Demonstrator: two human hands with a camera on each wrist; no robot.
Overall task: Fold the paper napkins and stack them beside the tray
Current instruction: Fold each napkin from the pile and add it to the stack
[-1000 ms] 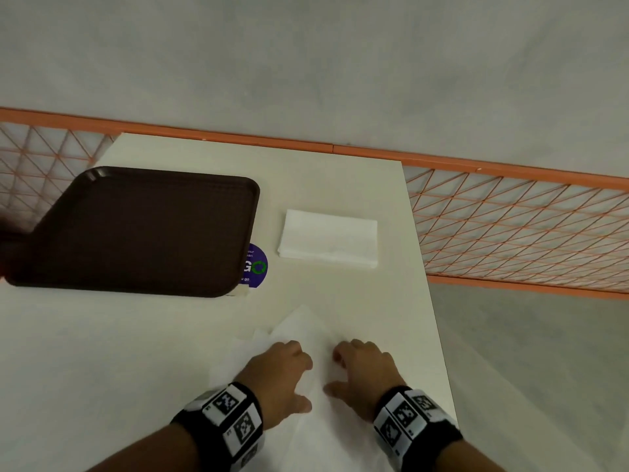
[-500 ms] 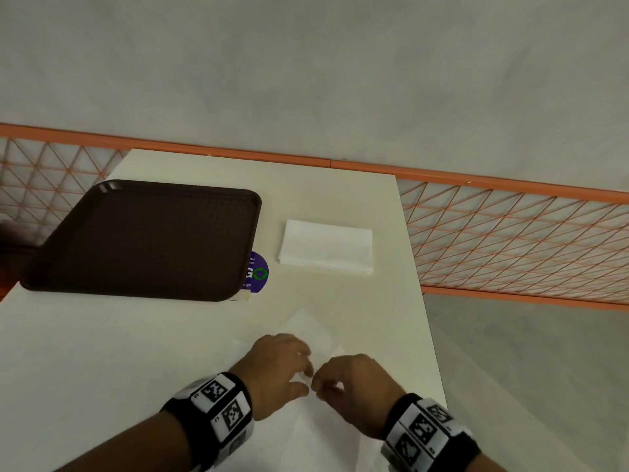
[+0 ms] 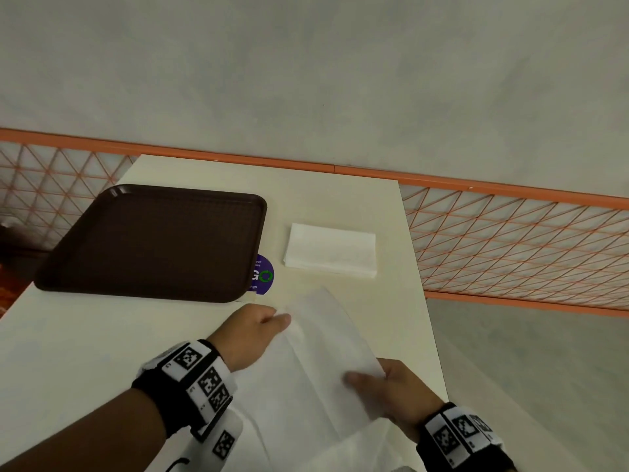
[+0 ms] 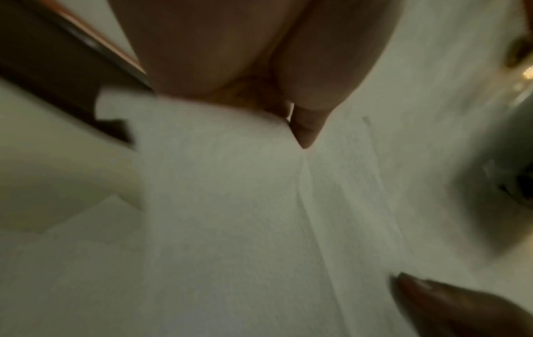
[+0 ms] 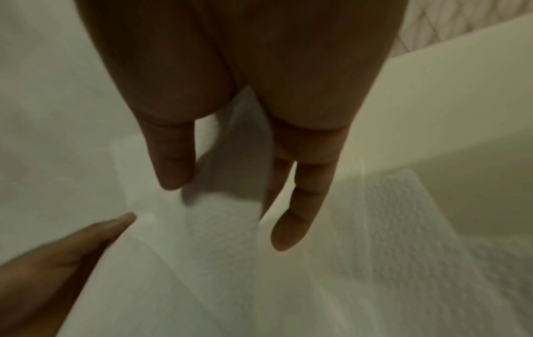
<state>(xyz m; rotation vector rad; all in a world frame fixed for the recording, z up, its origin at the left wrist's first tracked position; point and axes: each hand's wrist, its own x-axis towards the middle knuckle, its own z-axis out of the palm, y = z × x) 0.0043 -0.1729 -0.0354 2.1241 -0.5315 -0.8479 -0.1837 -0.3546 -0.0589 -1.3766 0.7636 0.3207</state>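
Observation:
A dark brown tray [image 3: 153,240] lies on the cream table at the left. Just right of it sits a folded white napkin stack [image 3: 330,250]. Nearer me, both hands hold one unfolded white napkin [image 3: 323,352] a little above the table. My left hand [image 3: 279,320] pinches its far left edge. My right hand [image 3: 364,379] grips its near right edge, thumb on top. In the left wrist view the thumb [image 4: 305,127] presses the napkin [image 4: 230,205]. In the right wrist view the paper [image 5: 239,159] passes between thumb and fingers [image 5: 300,205]. More white paper [image 3: 340,451] lies underneath.
A round purple sticker [image 3: 263,274] shows on the table by the tray's near right corner. The table's right edge [image 3: 430,301] drops to a grey floor. An orange mesh railing [image 3: 510,247] runs behind and to the right.
My hands, close together on the napkin's middle before, have drawn apart: the left to the far left edge, the right toward me and rightward. The napkin is spread wider between them.

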